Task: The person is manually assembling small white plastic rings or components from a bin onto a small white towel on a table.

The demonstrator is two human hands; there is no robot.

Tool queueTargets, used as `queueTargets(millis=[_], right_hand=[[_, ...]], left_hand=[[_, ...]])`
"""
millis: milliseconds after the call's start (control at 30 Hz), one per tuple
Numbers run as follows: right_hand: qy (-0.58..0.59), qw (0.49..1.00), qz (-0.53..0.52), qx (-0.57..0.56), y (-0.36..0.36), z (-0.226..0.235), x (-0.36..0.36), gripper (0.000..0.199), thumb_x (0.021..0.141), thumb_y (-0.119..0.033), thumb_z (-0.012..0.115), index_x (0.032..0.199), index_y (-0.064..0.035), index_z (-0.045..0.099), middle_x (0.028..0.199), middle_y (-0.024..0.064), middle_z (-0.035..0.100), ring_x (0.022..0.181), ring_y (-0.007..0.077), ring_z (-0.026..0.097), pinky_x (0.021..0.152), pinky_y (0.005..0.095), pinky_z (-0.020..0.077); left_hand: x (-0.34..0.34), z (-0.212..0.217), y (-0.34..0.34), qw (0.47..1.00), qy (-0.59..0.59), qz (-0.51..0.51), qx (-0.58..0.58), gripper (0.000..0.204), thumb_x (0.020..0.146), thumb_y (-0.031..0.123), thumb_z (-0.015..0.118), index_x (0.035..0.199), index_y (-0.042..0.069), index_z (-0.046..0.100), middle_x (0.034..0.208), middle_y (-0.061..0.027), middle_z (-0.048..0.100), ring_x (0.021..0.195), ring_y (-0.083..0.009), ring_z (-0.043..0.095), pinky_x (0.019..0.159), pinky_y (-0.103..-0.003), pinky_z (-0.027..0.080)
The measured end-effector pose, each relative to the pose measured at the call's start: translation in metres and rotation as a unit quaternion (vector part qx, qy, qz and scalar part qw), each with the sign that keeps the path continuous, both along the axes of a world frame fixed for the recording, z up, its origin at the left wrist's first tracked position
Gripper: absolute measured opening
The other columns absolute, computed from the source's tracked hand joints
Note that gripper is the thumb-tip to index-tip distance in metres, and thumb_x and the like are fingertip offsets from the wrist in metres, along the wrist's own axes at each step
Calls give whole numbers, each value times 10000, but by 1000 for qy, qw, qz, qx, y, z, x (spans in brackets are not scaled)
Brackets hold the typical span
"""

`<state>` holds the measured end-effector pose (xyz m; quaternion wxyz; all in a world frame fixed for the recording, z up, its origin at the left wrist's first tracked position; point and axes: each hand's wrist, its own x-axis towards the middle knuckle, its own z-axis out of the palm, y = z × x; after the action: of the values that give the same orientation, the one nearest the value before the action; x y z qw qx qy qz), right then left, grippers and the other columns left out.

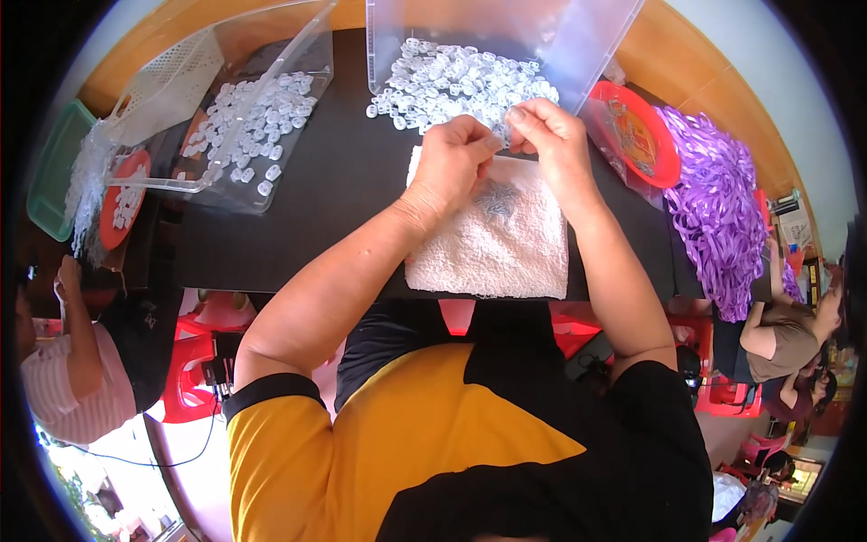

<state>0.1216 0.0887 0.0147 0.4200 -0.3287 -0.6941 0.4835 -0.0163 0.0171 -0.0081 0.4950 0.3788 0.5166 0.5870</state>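
Two clear plastic tubs (271, 108) at upper frame are holding small translucent white plastic rings (452, 81) (too many to count); left hand (456, 158) and right hand (551, 135) are pinching one small piece together over a white towel (497, 244).

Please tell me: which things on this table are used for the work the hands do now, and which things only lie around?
In use:
- left hand and right hand, pinching a small clear plastic piece together
- white towel under the hands, with small dark parts on it
- clear bin of plastic pieces just behind

Lying about:
- purple ribbons
- red plate
- second clear bin
- green tray
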Motion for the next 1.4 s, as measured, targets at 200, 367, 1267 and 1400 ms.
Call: queueTargets(millis=[200,367,1267,1400], right_hand=[[-194,962,-8,191,61,5,-22,138,826,-188,666,896,-69,676,758,88,678,699,216,656,638,352,491],[-415,851,-20,323,94,5,-61,164,830,-196,584,926,-142,706,901,98,697,888,304,658,759,426,502],[-301,876,25,375,114,7,-66,99,807,-136,634,875,-66,646,795,103,661,729,248,631,671,345,485],[-375,871,-11,317,113,7,-50,113,800,-140,651,895,-81,666,818,81,675,747,229,639,688,341,491]], left_hand=[[5,-2,4,998,47,-11,26,115,873,113,648,853,3,620,638,5,537,531,-74,481,456,-236,393],[2,-2,6,999,12,-22,19,98,853,103,645,835,9,622,626,-1,539,521,-73,480,447,-236,387],[1,-5,8,1000,9,-11,23,88,848,79,642,829,-2,615,641,-8,541,529,-75,480,426,-240,372],[5,-18,14,993,101,-13,68,91,846,78,646,830,-6,614,657,-8,545,549,-72,485,434,-242,377]])
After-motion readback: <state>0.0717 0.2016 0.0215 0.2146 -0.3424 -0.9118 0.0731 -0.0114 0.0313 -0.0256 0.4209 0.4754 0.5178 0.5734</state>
